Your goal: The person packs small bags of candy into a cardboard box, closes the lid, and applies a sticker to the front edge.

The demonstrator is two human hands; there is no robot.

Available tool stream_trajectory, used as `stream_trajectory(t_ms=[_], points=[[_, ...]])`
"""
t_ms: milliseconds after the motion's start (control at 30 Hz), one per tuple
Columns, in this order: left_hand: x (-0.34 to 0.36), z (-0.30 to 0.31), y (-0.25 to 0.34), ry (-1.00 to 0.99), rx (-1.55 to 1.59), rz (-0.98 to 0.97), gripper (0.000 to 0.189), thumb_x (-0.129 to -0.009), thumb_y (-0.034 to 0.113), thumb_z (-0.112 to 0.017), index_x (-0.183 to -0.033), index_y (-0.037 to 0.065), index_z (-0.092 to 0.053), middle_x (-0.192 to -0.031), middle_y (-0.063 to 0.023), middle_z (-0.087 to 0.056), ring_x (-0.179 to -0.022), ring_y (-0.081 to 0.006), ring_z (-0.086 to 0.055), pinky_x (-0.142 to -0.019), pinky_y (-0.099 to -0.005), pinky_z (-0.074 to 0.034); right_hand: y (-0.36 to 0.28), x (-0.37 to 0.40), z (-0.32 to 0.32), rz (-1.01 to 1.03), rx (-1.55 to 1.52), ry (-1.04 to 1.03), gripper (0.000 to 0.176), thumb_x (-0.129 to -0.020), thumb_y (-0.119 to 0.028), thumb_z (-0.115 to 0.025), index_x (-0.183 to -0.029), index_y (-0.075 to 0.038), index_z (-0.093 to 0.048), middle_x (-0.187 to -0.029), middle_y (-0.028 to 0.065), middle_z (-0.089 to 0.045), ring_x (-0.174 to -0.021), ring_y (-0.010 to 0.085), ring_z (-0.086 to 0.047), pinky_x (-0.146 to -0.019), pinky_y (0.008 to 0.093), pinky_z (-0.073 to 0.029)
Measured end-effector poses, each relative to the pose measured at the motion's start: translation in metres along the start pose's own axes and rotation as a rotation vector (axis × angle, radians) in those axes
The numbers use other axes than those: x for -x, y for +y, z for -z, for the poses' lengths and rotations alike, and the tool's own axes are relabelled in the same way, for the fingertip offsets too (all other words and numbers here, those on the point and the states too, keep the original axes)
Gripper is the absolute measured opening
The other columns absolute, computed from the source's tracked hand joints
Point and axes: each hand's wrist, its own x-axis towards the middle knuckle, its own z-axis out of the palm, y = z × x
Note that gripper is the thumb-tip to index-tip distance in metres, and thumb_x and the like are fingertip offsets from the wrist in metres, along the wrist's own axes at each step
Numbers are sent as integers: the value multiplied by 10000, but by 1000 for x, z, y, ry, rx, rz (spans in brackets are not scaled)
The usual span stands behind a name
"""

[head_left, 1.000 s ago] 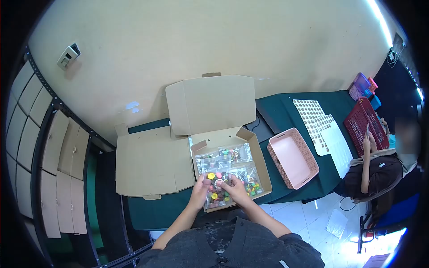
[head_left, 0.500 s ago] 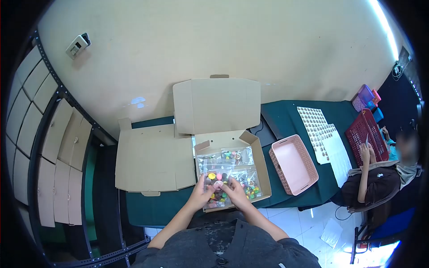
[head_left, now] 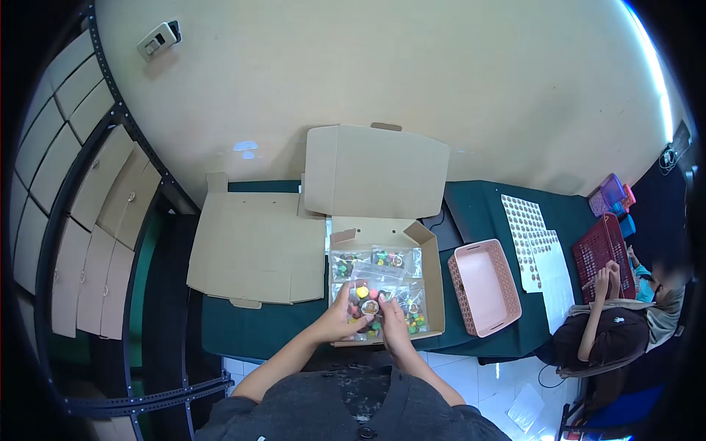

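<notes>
Both my left hand (head_left: 340, 317) and my right hand (head_left: 394, 322) are closed on the sides of a clear plastic bag (head_left: 373, 275) of small colourful pieces. A round sticker (head_left: 370, 307) shows on the bag between my thumbs. The bag is held over an open cardboard box (head_left: 434, 279), whose lid (head_left: 376, 170) stands up at the back. Inside the box lie several similar bags, among them one at the back right (head_left: 397, 259) and one at the back left (head_left: 346, 264).
A flattened cardboard box (head_left: 257, 250) lies left on the green cloth. Right of the open box are a pink basket (head_left: 487, 287), sticker sheets (head_left: 523, 239) and a red basket (head_left: 604, 253). A seated person (head_left: 607, 331) is at the far right; shelved boxes (head_left: 95, 272) stand left.
The round sticker, half covered by my thumbs before, now shows fully. My right hand has shifted to the bag's right edge. The whole view has turned slightly.
</notes>
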Motion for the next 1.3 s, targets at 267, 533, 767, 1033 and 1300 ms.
stream_trajectory(t_ms=[267, 533, 767, 1033, 1300], points=[[-6, 1, -9, 163, 310, 77, 389, -961, 166, -382, -1312, 58, -254, -1168, -105, -457, -1021, -149, -493, -859, -287, -436, -4, 6, -5, 107, 126, -185, 333, -912, -146, -500, -1195, 13, -423, -1118, 81, -542, -1027, 121, -512, -885, 261, -404], [9, -4, -3, 1, 39, 78, 625, -872, 118, -550, -1361, 110, -161, -1041, -103, -476, -829, -110, -517, -692, -249, -475, -6, 0, -4, -9, -47, -94, 335, -902, -162, -520, -1195, -25, -435, -1033, 59, -568, -912, 109, -549, -776, 252, -435], [4, -3, 5, -65, 60, 130, 732, -838, 81, -563, -1373, 36, -65, -1252, -175, -375, -1087, -208, -452, -909, -309, -389, -3, 2, -1, 165, 139, -78, 331, -921, -239, -506, -1161, -15, -463, -1078, 67, -529, -987, 112, -521, -818, 254, -440], [1, 7, -1, -138, -67, -37, 567, -846, 107, -546, -1334, 56, -263, -1258, -102, -415, -1122, -169, -436, -898, -317, -407, -10, -5, 6, 318, -35, -63, 413, -883, -177, -571, -1242, -37, -422, -1004, 54, -556, -907, 95, -540, -738, 239, -442], [-6, 19, -12, 58, -121, -293, 234, -816, 132, -644, -1001, 0, -590, -1037, -98, -596, -877, -147, -586, -751, -272, -477, -30, -9, 12, 583, 535, -248, 105, -840, -72, -594, -873, 21, -630, -873, 70, -582, -818, 128, -551, -762, 258, -428]])
